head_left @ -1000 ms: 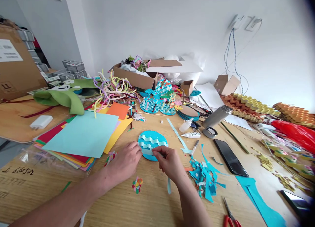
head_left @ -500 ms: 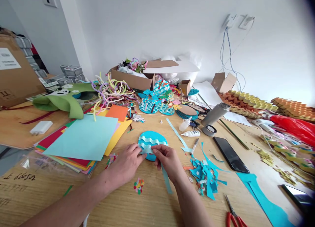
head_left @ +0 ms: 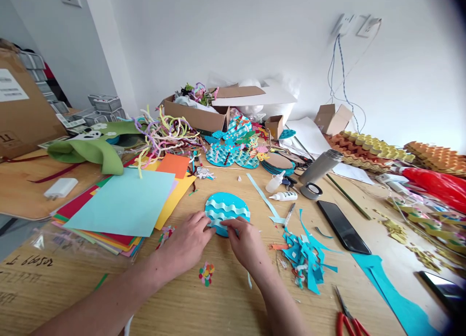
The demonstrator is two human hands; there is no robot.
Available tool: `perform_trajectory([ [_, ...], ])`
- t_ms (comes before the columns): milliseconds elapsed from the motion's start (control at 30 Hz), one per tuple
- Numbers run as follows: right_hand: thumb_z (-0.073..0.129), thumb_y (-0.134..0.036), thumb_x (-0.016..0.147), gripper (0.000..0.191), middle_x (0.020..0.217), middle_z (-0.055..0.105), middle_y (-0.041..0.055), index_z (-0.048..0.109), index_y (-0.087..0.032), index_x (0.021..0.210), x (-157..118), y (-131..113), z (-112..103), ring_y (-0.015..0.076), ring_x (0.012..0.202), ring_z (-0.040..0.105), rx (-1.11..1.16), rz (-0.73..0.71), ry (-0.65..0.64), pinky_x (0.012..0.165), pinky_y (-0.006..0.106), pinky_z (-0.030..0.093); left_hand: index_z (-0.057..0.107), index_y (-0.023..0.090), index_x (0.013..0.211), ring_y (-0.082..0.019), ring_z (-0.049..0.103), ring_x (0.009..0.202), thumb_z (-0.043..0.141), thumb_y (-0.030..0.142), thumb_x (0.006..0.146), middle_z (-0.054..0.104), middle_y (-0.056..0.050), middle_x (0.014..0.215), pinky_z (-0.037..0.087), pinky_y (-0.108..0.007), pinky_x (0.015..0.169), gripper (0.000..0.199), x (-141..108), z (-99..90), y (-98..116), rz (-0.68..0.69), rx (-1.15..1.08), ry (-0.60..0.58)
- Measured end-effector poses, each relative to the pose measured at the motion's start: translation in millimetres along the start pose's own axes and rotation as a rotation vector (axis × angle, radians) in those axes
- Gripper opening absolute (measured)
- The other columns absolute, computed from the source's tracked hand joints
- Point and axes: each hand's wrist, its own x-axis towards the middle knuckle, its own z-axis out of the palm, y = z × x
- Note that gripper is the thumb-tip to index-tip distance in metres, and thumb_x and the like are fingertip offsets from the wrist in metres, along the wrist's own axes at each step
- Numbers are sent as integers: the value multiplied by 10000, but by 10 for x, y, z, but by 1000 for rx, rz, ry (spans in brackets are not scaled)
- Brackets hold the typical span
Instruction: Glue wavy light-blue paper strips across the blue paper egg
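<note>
A round blue disc (head_left: 226,198) lies on the wooden table, crossed by wavy light-blue paper strips (head_left: 233,210). At its lower left edge, the fingertips of my left hand (head_left: 192,236) press together on the lowest strip. My right hand (head_left: 242,236) pinches that same strip near the disc's lower middle, thumb and index finger close together. The strip's loose tail (head_left: 249,280) shows below my right wrist; the part between is hidden under the hand. Below the disc sits a small pile of coloured paper dots (head_left: 207,274).
Blue scraps (head_left: 307,258), a pen (head_left: 290,214) and a black phone (head_left: 343,226) lie to the right. Red-handled scissors (head_left: 347,321) are at the front. Glue bottles (head_left: 284,196) and a grey flask (head_left: 321,166) stand or lie behind. Coloured paper sheets (head_left: 122,200) are at the left.
My right hand has shifted slightly left and turned over the strip, whose tail now shows less. My left hand stays at the disc's edge. The view has moved slightly.
</note>
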Motion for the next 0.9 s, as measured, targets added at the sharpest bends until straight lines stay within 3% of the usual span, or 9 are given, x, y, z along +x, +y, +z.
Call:
perform_trajectory([
  [467,436,-80,887,353,918,696,71,741,-196,1023,-14,-45,6,178,819,664,-111,-4,-47,762,248,452,577,136,1012,-245,493,1083,385,-35,795,593,-83,1020,461,-402,957,337,11,16,6,-27,-24,9],
  [667,414,-89,905,339,966,699,78,706,-188,1045,-4,-52,6,183,874,665,-134,-6,-37,783,248,449,549,148,1167,-263,474,1144,414,4,812,591,-94,1108,447,-422,963,407,3,36,34,1,39,15],
  [900,419,-68,876,318,1043,699,108,553,-142,1154,-8,-64,7,204,914,661,-118,36,-31,745,262,435,525,160,1261,-262,502,1106,400,52,879,598,-106,1090,458,-433,945,416,15,-12,124,-27,110,-33],
])
